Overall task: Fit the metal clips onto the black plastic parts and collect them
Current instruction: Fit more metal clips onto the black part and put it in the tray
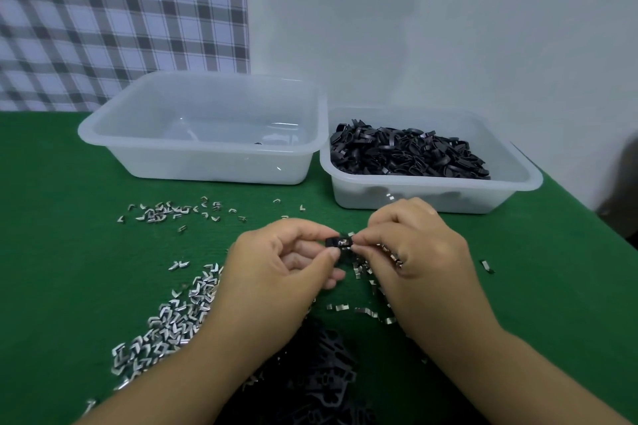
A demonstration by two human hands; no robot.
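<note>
Two items were held in front of the full tub (pixel 414 198): the left grip (pixel 276 262) pinched a black part (pixel 332 242), the right grip (pixel 411 245) pinched a clip (pixel 345 244) against it. Loose clips (pixel 172 317) lay front-left of the full tub.

Both forearms bare, entering from near edge of table, converging toward its middle. Left hand (pixel 276 269) back up, fingers curled, thumb and forefinger pinching black plastic part (pixel 332 242). Right hand (pixel 414 248) opposite, knuckles up, fingers curled, thumb and fingertips pinching metal clip (pixel 346 244) at part's end. Hands nearly meeting, thumbs facing each other
</note>
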